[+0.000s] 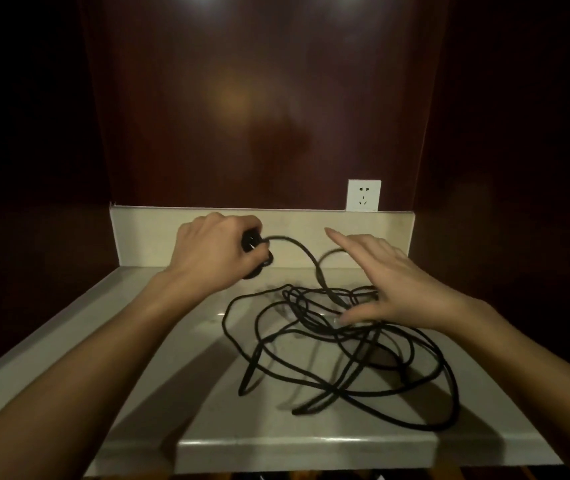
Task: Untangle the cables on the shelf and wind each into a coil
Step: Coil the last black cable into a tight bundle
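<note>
A tangle of thin black cable (pixel 339 344) sprawls in loose loops over the pale stone shelf (pixel 179 368). My left hand (pixel 214 247) hovers at the back left and grips a small wound bundle of black cable (pixel 254 252). From that bundle a strand (pixel 297 245) arcs rightward and down into the tangle. My right hand (pixel 380 282) is above the tangle's far right part, fingers spread and nearly straight, with the strand looping past them; whether it touches the cable I cannot tell.
A low stone upstand (pixel 138 237) runs along the back of the shelf. A white wall socket (pixel 363 195) sits just above it at the right. Dark wooden panels (pixel 259 98) close in the back and both sides. The shelf's front edge (pixel 304 448) is near me.
</note>
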### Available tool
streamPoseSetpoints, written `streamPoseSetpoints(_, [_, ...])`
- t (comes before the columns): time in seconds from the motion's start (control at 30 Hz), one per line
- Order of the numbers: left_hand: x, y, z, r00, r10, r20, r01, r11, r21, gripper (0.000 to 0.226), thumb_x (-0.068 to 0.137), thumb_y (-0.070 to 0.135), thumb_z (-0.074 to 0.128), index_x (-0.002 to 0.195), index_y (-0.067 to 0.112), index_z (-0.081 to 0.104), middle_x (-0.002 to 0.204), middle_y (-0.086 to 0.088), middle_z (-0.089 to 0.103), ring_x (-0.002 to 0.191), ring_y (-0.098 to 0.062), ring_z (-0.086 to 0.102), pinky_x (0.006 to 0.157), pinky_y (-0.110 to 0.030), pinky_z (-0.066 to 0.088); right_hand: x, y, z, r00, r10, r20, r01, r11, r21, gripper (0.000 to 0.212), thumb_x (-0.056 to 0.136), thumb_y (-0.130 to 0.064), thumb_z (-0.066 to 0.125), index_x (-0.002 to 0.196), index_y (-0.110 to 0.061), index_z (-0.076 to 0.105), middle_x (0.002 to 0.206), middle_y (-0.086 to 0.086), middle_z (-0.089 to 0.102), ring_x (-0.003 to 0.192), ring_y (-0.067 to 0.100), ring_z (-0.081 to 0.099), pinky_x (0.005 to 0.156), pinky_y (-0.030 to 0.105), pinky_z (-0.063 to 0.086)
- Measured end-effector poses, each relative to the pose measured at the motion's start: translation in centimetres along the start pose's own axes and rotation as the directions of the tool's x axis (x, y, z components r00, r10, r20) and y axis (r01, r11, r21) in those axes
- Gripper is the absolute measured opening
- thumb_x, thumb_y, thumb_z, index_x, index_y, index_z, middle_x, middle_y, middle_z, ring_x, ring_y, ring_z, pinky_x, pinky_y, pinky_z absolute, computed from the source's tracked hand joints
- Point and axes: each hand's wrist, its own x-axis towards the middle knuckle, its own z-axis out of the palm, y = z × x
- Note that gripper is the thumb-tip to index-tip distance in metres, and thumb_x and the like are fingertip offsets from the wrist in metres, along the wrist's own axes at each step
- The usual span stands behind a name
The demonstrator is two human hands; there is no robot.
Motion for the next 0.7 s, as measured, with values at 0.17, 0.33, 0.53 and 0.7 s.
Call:
streamPoseSetpoints(0.17, [0.3, -1.5, 0.2, 1.000, -0.008, 0.019, 0.007, 1.000, 0.027, 0.027, 0.090, 0.054, 0.059, 0.104, 0.032, 0.067, 0.093, 0.000, 0.072, 0.088, -0.031, 0.063, 0.068, -0.033, 0.036, -2.0, 2.6, 0.6, 0.985, 0.143, 0.096, -0.127, 0.979, -0.160, 0.055, 0.093, -0.044, 0.062, 0.144, -0.035, 0.044, 0.137, -0.009, 0.049, 0.129, 0.015, 0.046, 0.107, 0.035, 0.036])
streamPoseSetpoints(0.33, [0.3, 0.3, 0.6, 0.998, -0.044, 0.047, 0.040, 0.996, 0.082, 0.027, 0.093, 0.053, 0.056, 0.104, 0.031, 0.066, 0.082, 0.004, 0.059, 0.077, -0.022, 0.049, 0.067, -0.031, 0.032, -1.4, -1.4, -0.2, 0.918, 0.236, -0.318, -0.276, 0.957, -0.089, 0.071, 0.088, -0.001, 0.049, 0.153, -0.019, 0.028, 0.144, 0.004, 0.038, 0.123, 0.025, 0.044, 0.102, 0.040, 0.042])
streamPoseSetpoints(0.53, [0.5, 2.4, 0.2, 0.988, -0.047, 0.147, 0.027, 0.991, 0.134, 0.014, 0.085, 0.041, 0.062, 0.091, 0.028, 0.061, 0.084, 0.001, 0.059, 0.093, -0.030, 0.062, 0.069, -0.032, 0.035, -0.2, -9.6, 1.5, 0.704, -0.413, -0.577, 0.265, 0.907, -0.326, 0.045, 0.081, -0.008, 0.042, 0.120, -0.002, 0.064, 0.113, 0.019, 0.061, 0.105, 0.034, 0.055, 0.088, 0.040, 0.043])
streamPoseSetpoints(0.7, [-0.1, 2.3, -0.7, 0.955, -0.002, 0.297, 0.076, 0.968, -0.238, 0.021, 0.082, 0.052, 0.063, 0.090, 0.034, 0.069, 0.079, 0.010, 0.068, 0.083, -0.020, 0.066, 0.071, -0.035, 0.049, 3.1, -6.5, 3.8, 0.789, -0.270, -0.551, 0.155, 0.956, -0.248, 0.054, 0.090, -0.028, 0.058, 0.136, -0.001, 0.053, 0.125, 0.020, 0.055, 0.119, 0.036, 0.051, 0.101, 0.048, 0.041])
